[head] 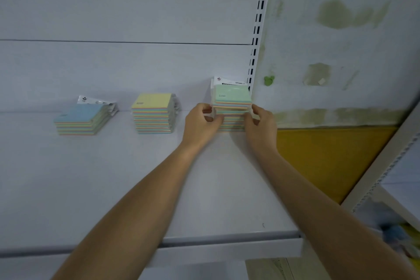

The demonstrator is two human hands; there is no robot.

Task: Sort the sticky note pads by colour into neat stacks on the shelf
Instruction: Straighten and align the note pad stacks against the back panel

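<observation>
Fingers (214, 120) of the left hand (200, 126) are curling in against the left side of the green stack (231, 96), and those of the right hand (261, 126) are curling in against its right side, so both hands are pinching the same pile between them. The danger, as I am judging it, is coming from the upper pads; they are sitting a little shifted against the lower ones and nothing is pressing on them from above, so an uneven squeeze or a quick lift could be sending them sliding off the pile; the wrappers are looking glossy, which is probably making such slipping easier; a push to the right could also be knocking the pile against the slotted upright (258, 29) just beside it. The grip is lying at about the middle of the pile's height, with some pads above the fingers and some below them; the lowest pads are resting on the shelf (113, 177), at its right end near the back, well apart from the yellow stack (154, 111) and the leaning blue stack (79, 118).
</observation>
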